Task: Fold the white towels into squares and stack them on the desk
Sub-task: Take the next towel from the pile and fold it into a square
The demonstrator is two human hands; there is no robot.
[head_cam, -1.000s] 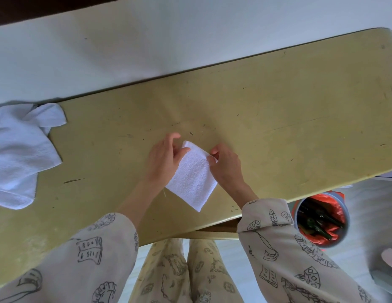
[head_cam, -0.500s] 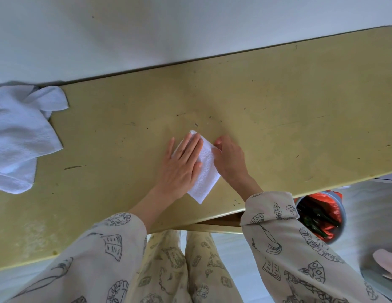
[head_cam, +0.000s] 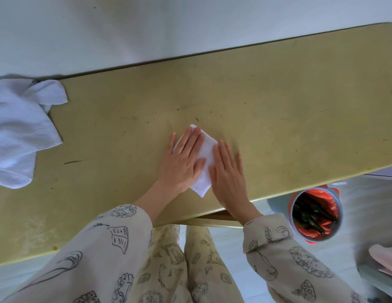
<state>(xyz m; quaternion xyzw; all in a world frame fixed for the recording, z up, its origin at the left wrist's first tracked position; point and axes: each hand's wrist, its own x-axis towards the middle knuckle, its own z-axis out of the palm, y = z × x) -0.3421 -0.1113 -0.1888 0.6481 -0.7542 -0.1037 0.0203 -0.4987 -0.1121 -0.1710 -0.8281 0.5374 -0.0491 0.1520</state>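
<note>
A small white terry towel folded into a square [head_cam: 204, 159] lies turned like a diamond on the yellow-olive scuffed desk top [head_cam: 278, 110], near the desk's front edge, with its lowest corner pointing at that edge. The left hand [head_cam: 184, 164] lies flat on the towel's left half, fingers straight and close together, pressing it down. The right hand [head_cam: 226, 171] lies flat as well, fingers straight and slightly spread, its thumb side over the towel's right edge and the rest on bare wood. Neither hand grips anything.

At the desk's far-left end a loose heap of unfolded white towels [head_cam: 17, 132] spreads to the back edge, well apart from the hands. Bare desk top runs between the heap and the left hand, and to the right as far as the rounded right corner. Below the front edge, on the floor to the right, stands a round bin lined with a red bag [head_cam: 315, 215].
</note>
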